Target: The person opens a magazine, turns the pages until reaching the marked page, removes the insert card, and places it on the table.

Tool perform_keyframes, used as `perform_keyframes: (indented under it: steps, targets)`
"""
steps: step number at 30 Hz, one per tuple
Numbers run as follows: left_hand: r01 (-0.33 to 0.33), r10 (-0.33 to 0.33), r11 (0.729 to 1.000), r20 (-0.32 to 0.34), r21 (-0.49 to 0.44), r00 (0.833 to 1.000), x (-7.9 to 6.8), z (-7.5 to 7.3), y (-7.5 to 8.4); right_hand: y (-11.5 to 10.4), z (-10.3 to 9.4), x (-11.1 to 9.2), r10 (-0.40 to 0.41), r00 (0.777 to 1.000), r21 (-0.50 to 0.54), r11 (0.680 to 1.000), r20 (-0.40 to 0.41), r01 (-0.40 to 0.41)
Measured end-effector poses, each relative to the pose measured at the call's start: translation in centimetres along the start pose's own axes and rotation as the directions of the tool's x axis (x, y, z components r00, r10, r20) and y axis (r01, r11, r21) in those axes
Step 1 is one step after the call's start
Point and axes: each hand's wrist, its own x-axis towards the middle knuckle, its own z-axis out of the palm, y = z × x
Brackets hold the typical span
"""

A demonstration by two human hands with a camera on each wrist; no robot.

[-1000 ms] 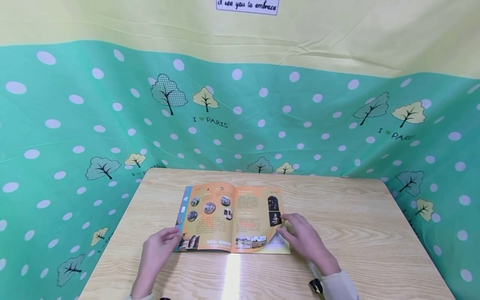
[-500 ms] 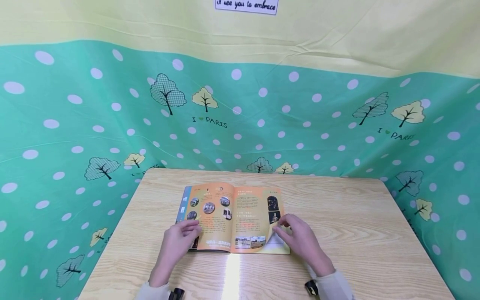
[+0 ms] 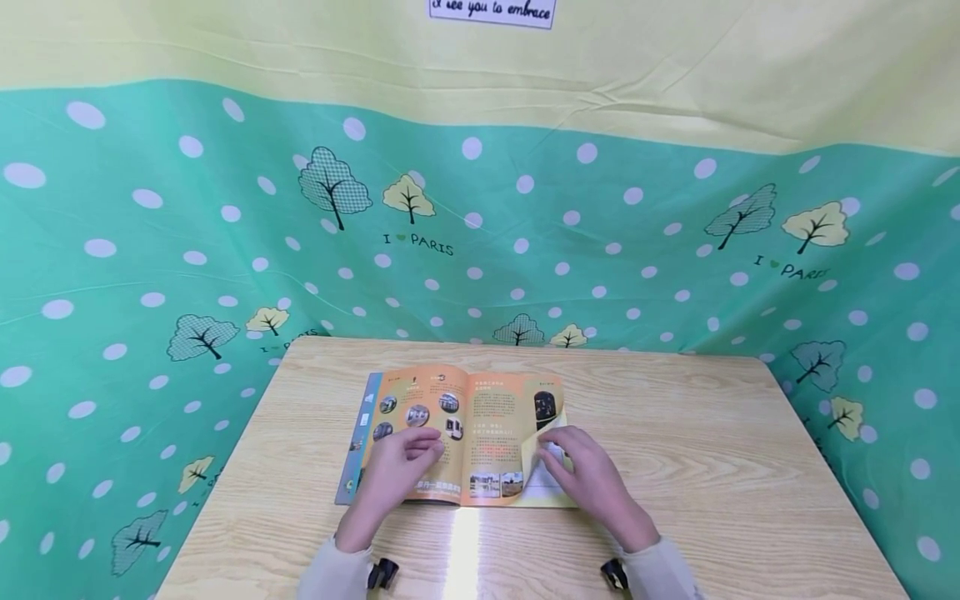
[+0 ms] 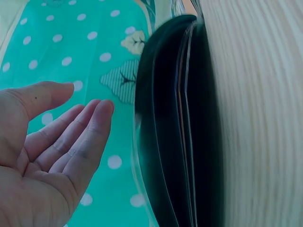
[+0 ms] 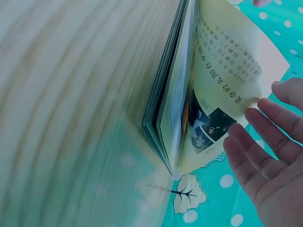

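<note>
The left hand (image 3: pixel 397 471) has moved inward; its fingers lie together, thumb apart, holding nothing. The right hand (image 3: pixel 588 479), fingers extended, touches 1 page (image 5: pixel 220 61), now curled farther: turn apparently partial. The magazine (image 3: pixel 491 417) lies beneath the fingers, long axis left-right, top facing away.

Left grip (image 3: pixel 393 473) relaxed, right grip (image 3: pixel 591 477) pinching

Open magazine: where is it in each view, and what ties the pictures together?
Head: magazine lies on the table, below centre.
Left wrist: magazine edge-on, dark, running down right of centre.
Right wrist: magazine at upper centre, lifted page reaching right, to the right hand.
Shared landmark: green dotted cloth.
</note>
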Motion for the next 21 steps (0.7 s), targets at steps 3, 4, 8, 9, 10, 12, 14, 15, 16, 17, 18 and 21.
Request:
perform_keyframes:
  steps: [3,4,8,9,10,12,14,15,16,17,18,21]
  targets:
    - [-0.007,0.007,1.0,0.035,-0.01,0.999,0.2,0.5,0.4,-0.1,0.3,0.0,-0.035,0.999,0.01,0.999,-0.004,0.035]
    - [-0.013,0.013,1.0,0.045,-0.009,0.999,0.3,0.7,0.4,-0.1,0.4,0.0,-0.042,0.999,0.012,0.999,0.003,0.042]
    - [-0.041,0.042,0.999,0.079,-0.014,0.996,0.5,1.5,0.6,-0.4,0.8,-0.1,-0.062,0.996,0.026,0.998,0.059,0.061]
    - [-0.046,0.047,0.999,0.089,-0.015,0.995,0.5,1.7,0.6,-0.5,0.9,0.0,-0.07,0.995,0.029,0.997,0.078,0.067]
    - [-0.051,0.053,0.999,0.1,-0.019,0.994,0.5,1.9,0.7,-0.6,1.0,0.0,-0.076,0.992,0.034,0.997,0.098,0.073]
    - [-0.058,0.061,0.998,0.118,-0.026,0.991,0.5,2.3,0.8,-0.9,1.1,0.0,-0.097,0.986,0.046,0.995,0.133,0.091]
    - [-0.066,0.07,0.997,0.134,-0.033,0.989,0.4,2.6,0.9,-1.1,1.2,0.0,-0.119,0.98,0.057,0.992,0.161,0.111]
    - [-0.071,0.075,0.997,0.139,-0.036,0.987,0.4,2.8,0.9,-1.2,1.3,0.0,-0.13,0.977,0.064,0.991,0.17,0.121]
    - [-0.077,0.082,0.996,0.145,-0.04,0.986,0.4,3.0,0.9,-1.2,1.3,0.1,-0.14,0.974,0.069,0.989,0.178,0.13]
    - [-0.081,0.086,0.996,0.15,-0.044,0.985,0.4,3.1,1.0,-1.3,1.4,0.0,-0.152,0.971,0.072,0.987,0.183,0.14]
    - [-0.084,0.091,0.995,0.155,-0.049,0.984,0.4,3.3,1.0,-1.3,1.4,0.0,-0.161,0.969,0.072,0.986,0.187,0.15]
    - [-0.088,0.098,0.994,0.17,-0.061,0.981,0.4,3.7,1.0,-1.3,1.7,0.0,-0.193,0.964,0.068,0.981,0.184,0.183]
